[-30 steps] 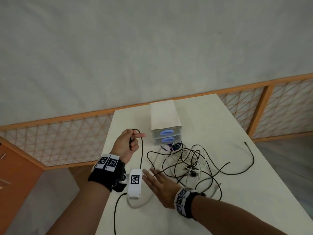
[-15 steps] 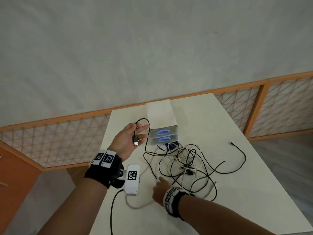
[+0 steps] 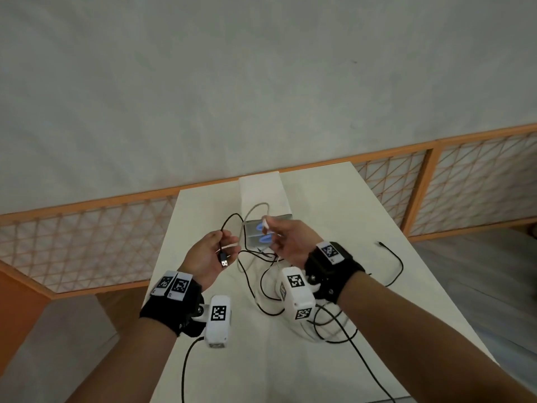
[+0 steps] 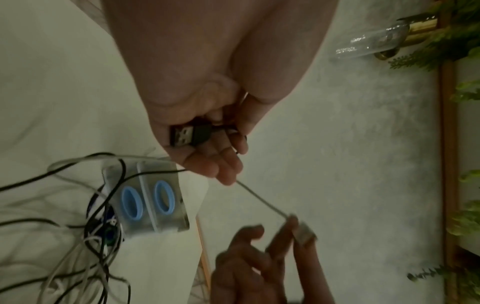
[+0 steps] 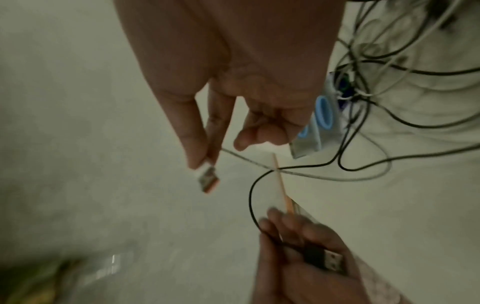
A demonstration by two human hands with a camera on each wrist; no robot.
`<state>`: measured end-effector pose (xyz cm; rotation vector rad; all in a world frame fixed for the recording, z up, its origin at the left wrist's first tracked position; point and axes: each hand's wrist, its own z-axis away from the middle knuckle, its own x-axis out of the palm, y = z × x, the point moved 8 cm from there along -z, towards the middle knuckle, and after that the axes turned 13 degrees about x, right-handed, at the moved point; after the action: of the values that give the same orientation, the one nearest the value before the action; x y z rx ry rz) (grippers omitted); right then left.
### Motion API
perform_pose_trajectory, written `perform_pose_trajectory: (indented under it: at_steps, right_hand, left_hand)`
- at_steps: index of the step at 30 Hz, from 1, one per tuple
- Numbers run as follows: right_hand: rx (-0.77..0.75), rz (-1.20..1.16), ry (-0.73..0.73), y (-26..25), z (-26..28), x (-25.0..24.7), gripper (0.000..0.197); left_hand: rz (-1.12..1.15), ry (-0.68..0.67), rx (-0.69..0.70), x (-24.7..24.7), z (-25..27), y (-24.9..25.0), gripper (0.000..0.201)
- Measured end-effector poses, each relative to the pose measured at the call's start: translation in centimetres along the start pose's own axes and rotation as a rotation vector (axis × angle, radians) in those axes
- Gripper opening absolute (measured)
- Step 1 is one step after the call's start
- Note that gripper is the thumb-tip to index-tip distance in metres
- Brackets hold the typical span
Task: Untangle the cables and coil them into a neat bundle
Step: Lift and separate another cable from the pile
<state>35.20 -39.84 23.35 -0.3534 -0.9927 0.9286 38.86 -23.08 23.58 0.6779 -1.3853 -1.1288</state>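
A tangle of black and white cables (image 3: 290,274) lies on the white table (image 3: 363,228). My left hand (image 3: 215,253) is raised palm up and holds the black cable (image 3: 229,222) near its USB plug (image 3: 223,261), which shows up close as the black USB plug (image 4: 191,135). My right hand (image 3: 286,239) is lifted beside it and pinches the white cable's plug (image 3: 265,223) between thumb and forefinger; the wrist view shows that white plug (image 5: 207,179). The white cable (image 3: 255,207) loops up and back down to the pile.
A small white drawer box (image 3: 263,210) with blue oval handles stands just behind my hands. A loose black cable end (image 3: 380,243) lies at the right of the table. An orange lattice railing (image 3: 87,242) runs behind the table, with the left table edge close.
My right hand rose from the table by the tangle and now pinches the white plug in the air. My left hand kept the black cable, staying raised.
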Motion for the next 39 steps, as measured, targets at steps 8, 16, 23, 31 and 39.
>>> perform_pose_trajectory:
  at_steps: [8, 16, 23, 31, 39]
  right_hand:
    - [-0.253, 0.945, 0.357, -0.7, 2.0, 1.8, 0.023]
    - [-0.389, 1.130, -0.011, -4.3, 4.9, 4.3, 0.041]
    - [-0.054, 1.176, 0.203, 0.4, 1.7, -1.6, 0.008]
    - [-0.203, 1.014, 0.418, -4.7, 1.5, -2.8, 0.036]
    - [-1.300, 1.093, 0.527, -20.7, 17.0, 7.3, 0.027]
  left_hand:
    - [-0.154, -0.056, -0.023, 4.9, 1.4, -1.7, 0.027]
    - [-0.414, -0.258, -0.013, 7.1, 2.6, -1.5, 0.024]
    - [-0.050, -0.237, 0.210, 8.9, 2.7, 5.2, 0.026]
    - [-0.065, -0.135, 0.287, 6.0, 1.8, 8.1, 0.029]
    - [-0.188, -0.072, 0.196, 4.8, 2.7, 4.1, 0.028]
